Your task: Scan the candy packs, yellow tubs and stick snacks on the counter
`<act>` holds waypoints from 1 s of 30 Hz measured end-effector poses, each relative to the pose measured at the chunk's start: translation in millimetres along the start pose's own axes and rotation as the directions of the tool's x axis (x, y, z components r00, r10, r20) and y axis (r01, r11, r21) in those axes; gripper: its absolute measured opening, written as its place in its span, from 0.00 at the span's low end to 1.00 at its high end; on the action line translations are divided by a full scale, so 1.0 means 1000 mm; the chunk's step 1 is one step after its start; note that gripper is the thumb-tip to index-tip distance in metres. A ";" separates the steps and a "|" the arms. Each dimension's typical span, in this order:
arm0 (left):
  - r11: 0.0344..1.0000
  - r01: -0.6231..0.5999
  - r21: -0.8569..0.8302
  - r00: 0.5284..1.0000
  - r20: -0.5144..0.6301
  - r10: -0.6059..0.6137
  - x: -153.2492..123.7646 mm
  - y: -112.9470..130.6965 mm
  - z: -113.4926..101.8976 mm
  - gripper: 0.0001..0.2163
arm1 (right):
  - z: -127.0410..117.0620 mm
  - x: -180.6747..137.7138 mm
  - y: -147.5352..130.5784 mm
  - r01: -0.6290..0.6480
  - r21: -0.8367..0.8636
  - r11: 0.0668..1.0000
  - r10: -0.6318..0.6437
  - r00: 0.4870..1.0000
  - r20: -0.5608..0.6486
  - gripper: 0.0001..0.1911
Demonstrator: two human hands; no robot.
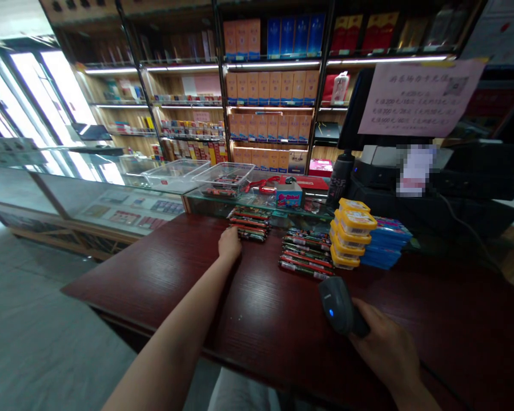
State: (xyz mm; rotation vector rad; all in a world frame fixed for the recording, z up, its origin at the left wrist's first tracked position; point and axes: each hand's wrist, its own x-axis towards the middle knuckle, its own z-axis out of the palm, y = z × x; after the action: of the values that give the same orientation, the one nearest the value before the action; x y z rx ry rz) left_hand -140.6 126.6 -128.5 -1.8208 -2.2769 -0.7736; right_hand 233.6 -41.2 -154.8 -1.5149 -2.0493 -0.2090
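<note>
My right hand (388, 345) grips a dark barcode scanner (339, 305) with a blue light, held above the front right of the counter. Its cable trails off to the lower right. My left hand (230, 244) reaches far forward, fingers curled against the left end of a pile of slim wrapped sticks (253, 224); its fingertips are hidden, so what they pinch does not show. To the right lies a second pile of similar wrapped sticks (306, 253). Beside that pile stand stacked yellow-lidded tubs (353, 234) and a heap of blue packets (385, 242).
Behind the piles are clear plastic bins (225, 180), a small blue-and-pink box (288, 197) and a dark bottle (340, 180). A monitor bearing a pink paper notice (422, 97) stands at the right. Glass display cases (124, 211) extend left; stocked shelves line the wall.
</note>
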 end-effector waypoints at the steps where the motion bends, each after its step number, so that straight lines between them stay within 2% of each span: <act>1: 0.999 -0.014 0.029 1.000 0.024 0.013 0.002 -0.004 -0.003 0.15 | 0.000 0.000 0.000 -0.003 -0.001 1.000 0.003 1.000 0.002 0.15; 6: 0.987 -0.035 0.158 0.995 0.100 0.020 0.009 -0.013 -0.013 0.11 | -0.001 0.001 -0.001 -0.015 -0.043 0.999 0.016 1.000 0.014 0.15; 9: 0.985 -0.080 0.155 0.993 0.101 0.064 0.004 -0.015 -0.013 0.09 | -0.001 0.001 -0.001 -0.021 -0.047 0.999 0.022 1.000 0.007 0.15; 12: 0.995 -0.087 0.038 0.994 0.070 0.084 -0.009 -0.011 -0.011 0.09 | 0.000 0.001 -0.001 -0.017 -0.034 0.999 0.017 1.000 0.007 0.15; 14: 0.992 -0.063 -0.105 0.996 0.062 0.070 -0.019 -0.003 -0.010 0.10 | 0.000 0.001 -0.002 -0.018 -0.041 0.999 0.018 1.000 0.009 0.15; 18: 0.905 0.052 -0.422 0.989 0.148 0.012 -0.042 0.018 -0.009 0.09 | -0.002 0.000 -0.003 -0.021 -0.060 0.998 0.021 1.000 0.007 0.15; 21: 0.866 0.070 -0.495 0.986 0.167 0.016 -0.060 0.025 -0.011 0.09 | -0.004 0.000 -0.006 -0.007 -0.024 1.000 0.007 1.000 0.024 0.16; 26: 0.908 -0.048 -0.415 0.991 0.096 0.096 -0.079 0.026 -0.014 0.07 | -0.017 0.005 -0.026 -0.091 0.187 0.978 0.070 0.991 0.114 0.16; 28: 0.926 -0.056 -0.374 0.993 0.078 0.091 -0.081 0.027 -0.014 0.06 | -0.024 0.008 -0.039 -0.164 0.343 0.925 0.112 0.980 0.167 0.16; 30: 0.936 -0.058 -0.346 0.993 0.074 0.088 -0.081 0.028 -0.015 0.06 | -0.029 0.013 -0.053 -0.242 0.506 0.828 0.144 0.964 0.226 0.17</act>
State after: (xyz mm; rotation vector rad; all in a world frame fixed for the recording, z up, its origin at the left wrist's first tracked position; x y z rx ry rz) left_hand -95.5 52.7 -139.9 -2.1092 -2.2208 -1.1628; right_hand 192.8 -61.6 -113.6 -1.3989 -1.8478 0.5560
